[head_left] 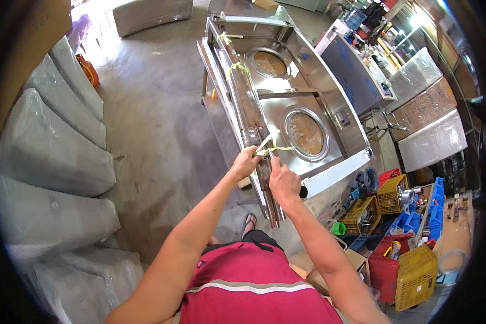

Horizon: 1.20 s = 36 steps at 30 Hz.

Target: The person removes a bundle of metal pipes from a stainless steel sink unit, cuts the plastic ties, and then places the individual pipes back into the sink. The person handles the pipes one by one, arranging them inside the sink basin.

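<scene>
A bundle of long metal strips (pixel 247 98) lies along the left side of a stainless steel counter unit (pixel 289 101) with two round openings. Pale yellow-green ties go round the bundle at several places. At the near tie (pixel 264 146), my left hand (pixel 245 163) is closed with its fingers pinching the tie beside the strips. Just to the right, my right hand (pixel 284 181) is wrapped round a tool whose black handle end (pixel 303 192) sticks out below the fist. A thin part of it seems to reach the tie; its kind cannot be made out.
Plastic-wrapped panels (pixel 54 146) stand in a row on the left. Yellow crates (pixel 416 278), a red bin (pixel 386 264) and loose parts crowd the lower right. Wrapped boxes (pixel 429 113) are stacked at the right, past a dark-fronted counter (pixel 351 73). An open cardboard box (pixel 321 275) sits by my right arm.
</scene>
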Tool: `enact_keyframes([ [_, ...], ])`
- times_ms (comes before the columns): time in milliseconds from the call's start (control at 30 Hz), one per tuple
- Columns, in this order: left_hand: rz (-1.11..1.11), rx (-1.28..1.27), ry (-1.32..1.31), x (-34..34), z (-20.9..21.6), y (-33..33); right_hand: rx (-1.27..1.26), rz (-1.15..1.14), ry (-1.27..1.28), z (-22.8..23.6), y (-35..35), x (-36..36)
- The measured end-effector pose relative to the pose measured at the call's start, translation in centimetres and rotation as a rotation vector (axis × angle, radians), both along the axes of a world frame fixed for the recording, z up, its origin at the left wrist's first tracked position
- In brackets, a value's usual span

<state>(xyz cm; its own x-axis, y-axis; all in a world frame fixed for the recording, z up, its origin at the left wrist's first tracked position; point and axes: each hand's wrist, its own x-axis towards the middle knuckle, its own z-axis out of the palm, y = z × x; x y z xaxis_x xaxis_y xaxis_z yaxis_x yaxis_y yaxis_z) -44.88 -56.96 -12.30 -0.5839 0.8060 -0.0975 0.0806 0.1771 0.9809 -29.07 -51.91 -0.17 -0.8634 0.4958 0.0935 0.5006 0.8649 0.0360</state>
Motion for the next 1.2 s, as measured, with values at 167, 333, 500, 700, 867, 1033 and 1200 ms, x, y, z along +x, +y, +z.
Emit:
enact_keyframes([
  [167, -0.013, -0.008, 0.110, -0.4, -1.5, 0.1, -0.050, -0.075, -0.057, -1.2, -0.2, 1.0],
  [333, 0.057, 0.288, -0.646, -0.3, -4.5, 0.0, -0.203, -0.255, 0.004, 0.1, -0.8, 2.8],
  [500, 0.571, 0.236, -1.144, -0.3, -6.9, 0.2, -0.434, -0.285, 0.388, 1.6, -1.6, 3.3],
  [700, 0.350, -0.005, -0.957, -3.9, -8.3, 2.5, -1.008, -0.287, 0.726, 2.8, -1.0, -3.1],
  [867, 0.451, -0.160, -0.672, -10.5, -10.8, 3.0, -1.205, -0.233, 0.876, 4.8, 5.0, -10.0],
  [1033, 0.613, -0.198, -0.336, -27.7, -4.9, 2.2, -1.276, -0.321, 0.840, 3.3, 10.4, -17.9],
  [1200, 0.155, -0.235, 0.483, -35.0, 8.8, 10.7, -0.915, -0.473, 0.652, -0.1, 12.3, -24.8],
])
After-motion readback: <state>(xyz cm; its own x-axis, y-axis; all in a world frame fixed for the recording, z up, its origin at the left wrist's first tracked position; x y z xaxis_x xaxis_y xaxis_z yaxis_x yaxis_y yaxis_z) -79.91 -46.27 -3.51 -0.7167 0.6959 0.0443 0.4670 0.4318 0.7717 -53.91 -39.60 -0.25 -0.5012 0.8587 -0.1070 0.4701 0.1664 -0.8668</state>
